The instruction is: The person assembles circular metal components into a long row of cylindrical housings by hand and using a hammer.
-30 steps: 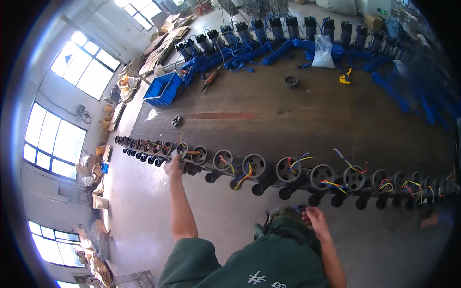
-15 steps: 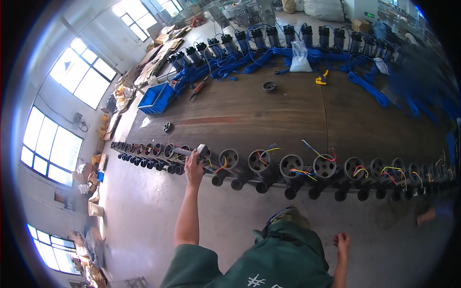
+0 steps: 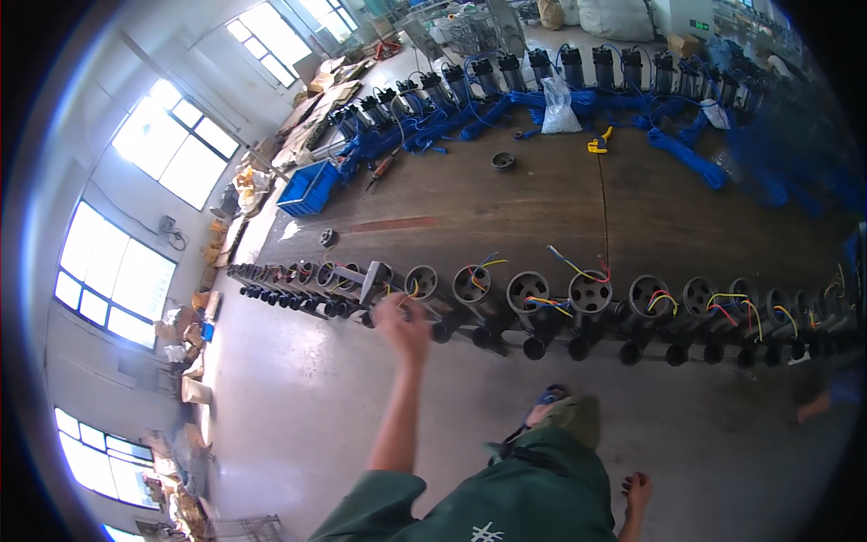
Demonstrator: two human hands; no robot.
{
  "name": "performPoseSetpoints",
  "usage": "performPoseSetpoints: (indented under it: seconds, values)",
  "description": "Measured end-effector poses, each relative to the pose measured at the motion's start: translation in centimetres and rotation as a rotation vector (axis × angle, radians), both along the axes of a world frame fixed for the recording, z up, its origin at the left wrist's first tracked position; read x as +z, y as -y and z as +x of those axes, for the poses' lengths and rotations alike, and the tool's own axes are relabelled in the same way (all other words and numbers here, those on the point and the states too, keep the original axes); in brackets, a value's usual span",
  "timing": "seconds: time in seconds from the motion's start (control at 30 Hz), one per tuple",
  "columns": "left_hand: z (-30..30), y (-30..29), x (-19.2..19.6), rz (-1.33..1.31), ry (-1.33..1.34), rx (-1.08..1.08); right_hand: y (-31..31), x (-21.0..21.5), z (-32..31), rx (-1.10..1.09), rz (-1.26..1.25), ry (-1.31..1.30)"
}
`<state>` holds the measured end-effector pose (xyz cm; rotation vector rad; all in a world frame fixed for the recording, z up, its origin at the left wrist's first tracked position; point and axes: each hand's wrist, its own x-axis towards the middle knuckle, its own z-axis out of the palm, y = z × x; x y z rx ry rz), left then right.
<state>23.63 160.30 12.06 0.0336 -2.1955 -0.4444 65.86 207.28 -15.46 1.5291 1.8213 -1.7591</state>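
Note:
My left hand [image 3: 403, 330] hangs over the front row of upright dark motor housings [image 3: 422, 283], its fingers bent, apart and a little blurred. Just left of it a grey hammer-like tool [image 3: 371, 281] rests across the housing tops, and the hand appears clear of it. Yellow and red wires [image 3: 414, 287] stick out of the housing beside my fingers. Low on the right, my right hand [image 3: 638, 490] hangs at my side with loosely bent fingers and no visible object in it.
Across the brown table [image 3: 506, 208] stand several pumps [image 3: 483, 77] with coiled blue cables [image 3: 686, 158]. On it are a blue crate [image 3: 307, 188], a clear bag [image 3: 560, 108], a yellow tool [image 3: 600, 141] and a round dark part [image 3: 503, 162]. Another person's hand [image 3: 813, 408] shows at far right.
My left hand has let go of the grey hammer-like tool and moved slightly right and nearer to me. The tool now rests on the housings. My view has shifted; my right hand still hangs.

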Motion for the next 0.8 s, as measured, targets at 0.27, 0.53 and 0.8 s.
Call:
performPoseSetpoints:
  seconds: [0.27, 0.53, 0.8]
  values:
    - [13.2, -38.0, 19.2, 0.046, 0.195, -1.8, -7.9, 0.1, -0.3, 0.207, 0.663, -0.274]
    - [18.0, -60.8, 28.3, -0.136, 0.146, -2.345, -24.6, 9.4, -5.5, 0.034, 0.68, -0.231]
    - [19.4, -84.1, 31.4, -0.5, -0.066, -2.349, -33.9, -3.2, 20.7, -0.558, 0.426, 0.364]
